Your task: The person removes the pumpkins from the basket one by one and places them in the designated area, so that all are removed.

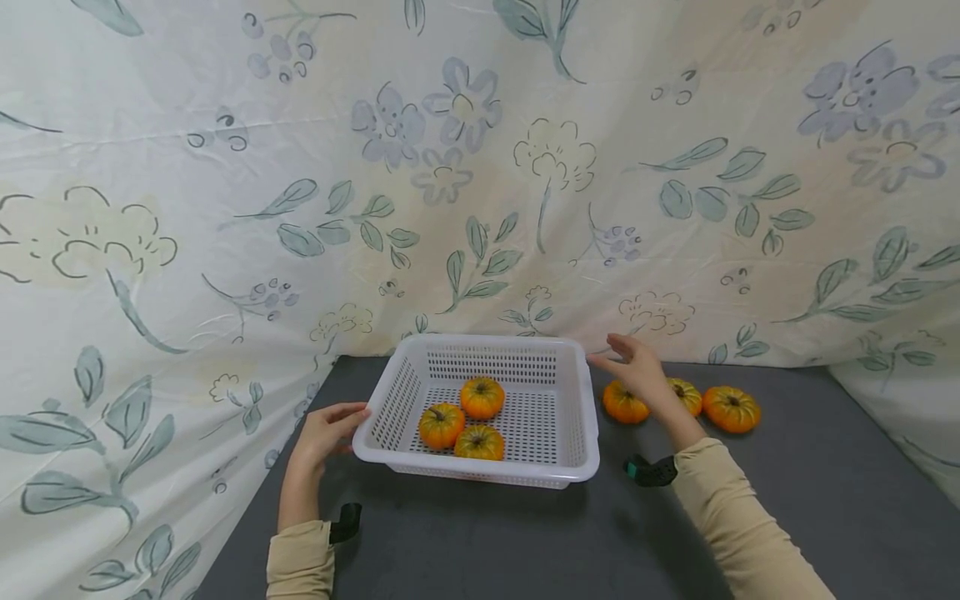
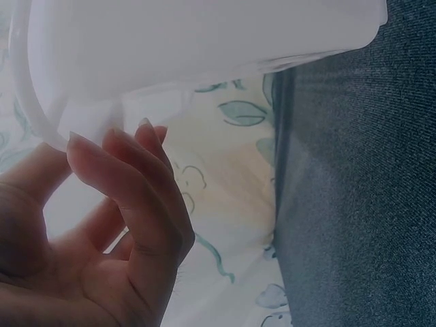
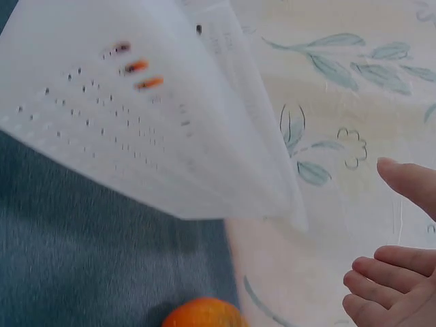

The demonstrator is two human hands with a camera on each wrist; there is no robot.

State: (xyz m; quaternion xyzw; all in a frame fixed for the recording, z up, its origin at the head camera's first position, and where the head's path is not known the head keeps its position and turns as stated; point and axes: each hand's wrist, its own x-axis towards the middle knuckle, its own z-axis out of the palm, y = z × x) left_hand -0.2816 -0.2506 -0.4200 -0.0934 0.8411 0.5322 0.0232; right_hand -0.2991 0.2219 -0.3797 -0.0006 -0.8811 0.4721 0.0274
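A white plastic basket with slotted walls holds three small orange pumpkins. My left hand grips its left rim; in the left wrist view the fingers curl under the lip, with the thumb on the other side. Just off the basket's right rim is my right hand, fingers extended and holding nothing. The right wrist view shows a gap between that hand and the basket's wall. Beneath the right forearm sits a loose pumpkin, partly covered by the arm.
Two more pumpkins, one partly behind the right wrist and one farther right, lie on the dark table. A floral cloth hangs behind the table and along its sides. Dark straps are on both wrists.
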